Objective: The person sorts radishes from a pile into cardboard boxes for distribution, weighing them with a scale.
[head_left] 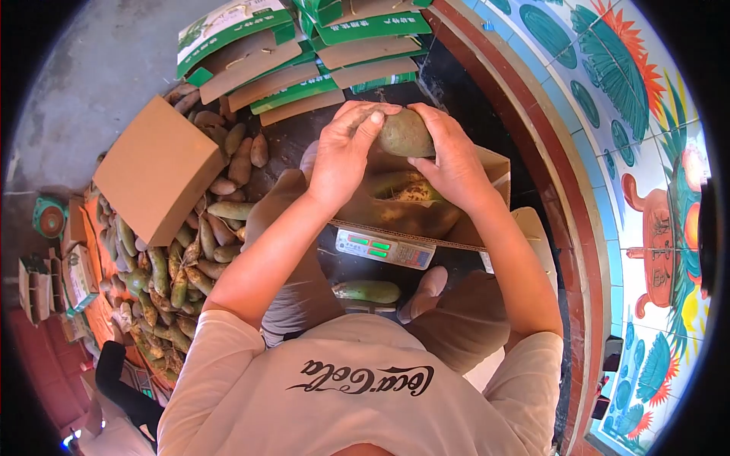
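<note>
2 bare hands close on 1 round radish point(408, 137): the left hand point(346, 144) grasps its left side, with the thumb up near the top, and the right hand point(450, 152) wraps its right side. The radish is held up over the far part of 1 open box point(498, 173), in which at least 2 more radishes point(417, 191) show, partly hidden by the arms and box wall.

At the near edge of that box is 1 scale point(385, 249) with at least 3 lit green windows; whether the box rests on it, I cannot tell. Just nearer the body lies 1 long radish point(366, 292), beside 1 shoe point(426, 287).

To the left spreads a pile point(171, 275) of radishes, too many to count, with 1 brown box point(158, 171) over it. Beyond the hands stand several green cartons point(372, 30), overlapping, their number unclear.

The floor point(114, 76) is grey at the upper left and dark around the open box. An orange sheet point(97, 283) shows beside the pile, where 1 co-worker's black sleeve point(118, 376) reaches in. On the right curves 1 tiled wall point(642, 228), painted with plants and 1 red-brown pot.
</note>
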